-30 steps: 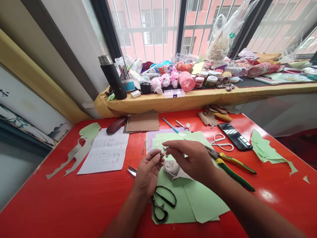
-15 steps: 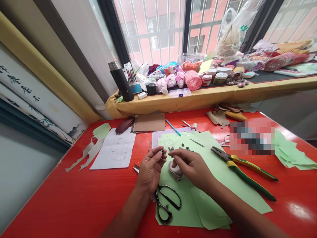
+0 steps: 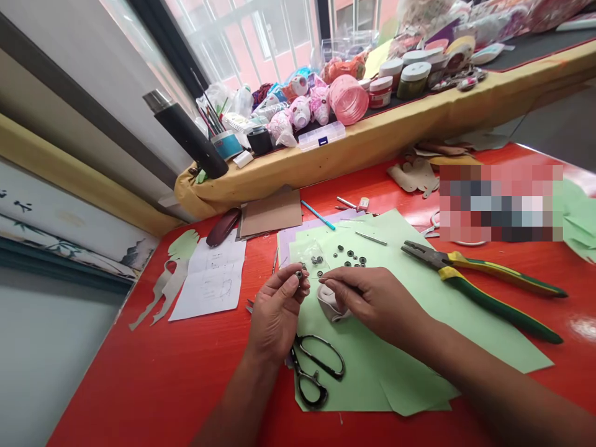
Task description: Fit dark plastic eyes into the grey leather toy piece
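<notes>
My left hand (image 3: 279, 307) is closed, with a small dark metal snap button (image 3: 298, 274) pinched between thumb and fingertips. Just to its right, my right hand (image 3: 372, 295) has thumb and forefinger pressed together; whatever they may hold is too small to make out. Under the right fingers lies a rolled beige piece of fabric or leather (image 3: 331, 305), partly covered by the hand. Several loose snap buttons (image 3: 350, 254) are scattered on the green paper (image 3: 405, 335) beyond, beside a small clear plastic bag (image 3: 307, 251).
Black-handled scissors (image 3: 336, 374) lie below my hands. Large pliers (image 3: 459, 266) with yellow-green handles rest at the right. A metal rod (image 3: 371, 238) lies on the paper. Left are a sketched white sheet (image 3: 209, 282) and a dark red case (image 3: 224, 227). A cluttered sill (image 3: 279, 174) runs behind.
The view has tilted and come closer, exposing more snap buttons. My right thumb and forefinger have come together more tightly. My left hand still holds its snap button.
</notes>
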{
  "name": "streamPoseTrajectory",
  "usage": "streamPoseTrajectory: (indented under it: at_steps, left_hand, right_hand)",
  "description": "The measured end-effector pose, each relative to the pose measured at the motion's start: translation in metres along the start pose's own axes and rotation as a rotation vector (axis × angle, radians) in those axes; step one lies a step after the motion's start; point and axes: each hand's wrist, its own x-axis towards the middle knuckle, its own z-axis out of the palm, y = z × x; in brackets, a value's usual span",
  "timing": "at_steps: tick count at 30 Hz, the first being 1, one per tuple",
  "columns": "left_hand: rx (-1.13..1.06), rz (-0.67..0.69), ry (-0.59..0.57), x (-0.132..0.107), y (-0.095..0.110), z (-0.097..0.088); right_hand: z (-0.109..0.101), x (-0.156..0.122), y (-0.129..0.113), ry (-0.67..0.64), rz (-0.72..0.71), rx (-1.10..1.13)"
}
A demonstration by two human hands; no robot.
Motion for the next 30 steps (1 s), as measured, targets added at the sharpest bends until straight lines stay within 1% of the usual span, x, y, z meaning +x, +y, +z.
streamPoseTrajectory:
  at_steps: [4, 11, 18, 21, 30]
  left_hand:
    - [0.045, 0.008, -0.011, -0.0009, -0.0034, 0.0000]
    - [0.060, 0.007, -0.009, -0.0017, -0.0050, 0.0000]
    - [0.056, 0.002, -0.030, -0.0013, -0.0044, 0.0000]
    - [0.058, 0.003, -0.026, -0.0013, -0.0046, 0.0005]
    - [0.066, -0.005, -0.025, -0.0017, -0.0052, 0.0007]
  right_hand:
    - [-0.0008, -0.0002, -0.0029, 0.019, 0.001, -0.013]
    - [-0.0004, -0.0019, -0.0075, -0.028, -0.064, -0.026]
    - [0.0007, -0.0025, -0.0051, 0.034, -0.071, -0.121]
    - [0.0004, -0.0027, -0.0051, 0.055, -0.063, -0.107]
    - [0.0007, -0.0038, -0.0053, 0.053, -0.055, -0.074]
